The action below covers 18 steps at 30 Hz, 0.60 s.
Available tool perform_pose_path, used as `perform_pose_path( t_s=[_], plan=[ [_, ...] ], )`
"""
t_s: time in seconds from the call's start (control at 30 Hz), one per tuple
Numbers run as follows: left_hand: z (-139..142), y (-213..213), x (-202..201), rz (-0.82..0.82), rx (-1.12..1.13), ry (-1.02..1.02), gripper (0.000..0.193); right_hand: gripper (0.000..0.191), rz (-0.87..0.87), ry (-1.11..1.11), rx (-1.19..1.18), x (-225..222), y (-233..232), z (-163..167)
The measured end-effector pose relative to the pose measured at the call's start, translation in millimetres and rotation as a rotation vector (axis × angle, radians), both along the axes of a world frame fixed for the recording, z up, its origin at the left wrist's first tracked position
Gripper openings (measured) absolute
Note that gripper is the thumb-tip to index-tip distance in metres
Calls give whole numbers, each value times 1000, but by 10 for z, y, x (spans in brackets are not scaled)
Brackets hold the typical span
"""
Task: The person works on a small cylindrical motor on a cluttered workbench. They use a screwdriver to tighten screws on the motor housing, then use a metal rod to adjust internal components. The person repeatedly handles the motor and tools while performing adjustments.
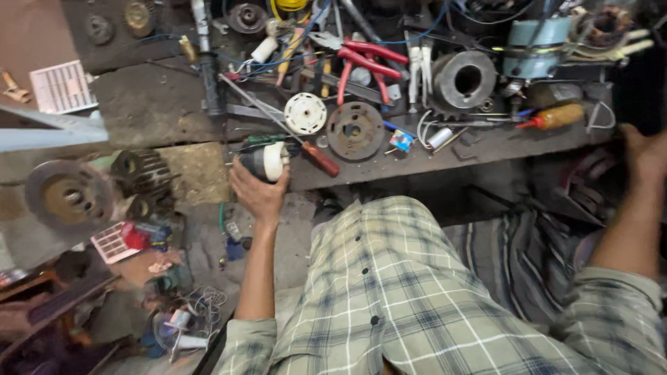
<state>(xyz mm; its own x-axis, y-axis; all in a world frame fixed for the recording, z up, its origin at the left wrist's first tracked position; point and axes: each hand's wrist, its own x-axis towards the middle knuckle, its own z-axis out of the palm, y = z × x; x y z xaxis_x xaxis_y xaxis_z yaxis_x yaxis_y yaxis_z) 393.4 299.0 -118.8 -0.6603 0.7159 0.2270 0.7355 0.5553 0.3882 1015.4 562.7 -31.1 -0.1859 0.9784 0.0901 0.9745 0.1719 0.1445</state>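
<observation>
My left hand [258, 191] grips a small dark cylinder with a white end [266, 162] at the front edge of the low workbench [486, 149]. Just beyond it lie a red-handled screwdriver [316, 157], a white plastic disc [305, 113] and a rusty round metal plate [355, 130]. My right hand [646, 153] reaches to the far right edge of the bench, against a dark object; its fingers are mostly hidden. My plaid shirt [389, 292] fills the lower middle.
Red-handled pliers [368, 62], a grey metal motor housing [464, 81], an orange bottle [559, 116] and tangled wires crowd the bench. Left on the ground sit a rusty wheel [66, 198], a dark gear [142, 173], a white vent grille [61, 86] and small scraps.
</observation>
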Motion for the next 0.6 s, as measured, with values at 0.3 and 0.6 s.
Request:
perform_pose_path(
  t_s=[0.3, 0.6],
  plan=[
    [6, -46, 39, -24, 57, -32, 115, 52, -5, -95, 142, -114, -105, -23],
    [37, -54, 71, 1, 65, -124, 110, 46, 29, -191, 139, -147, -91, -2]
  ],
)
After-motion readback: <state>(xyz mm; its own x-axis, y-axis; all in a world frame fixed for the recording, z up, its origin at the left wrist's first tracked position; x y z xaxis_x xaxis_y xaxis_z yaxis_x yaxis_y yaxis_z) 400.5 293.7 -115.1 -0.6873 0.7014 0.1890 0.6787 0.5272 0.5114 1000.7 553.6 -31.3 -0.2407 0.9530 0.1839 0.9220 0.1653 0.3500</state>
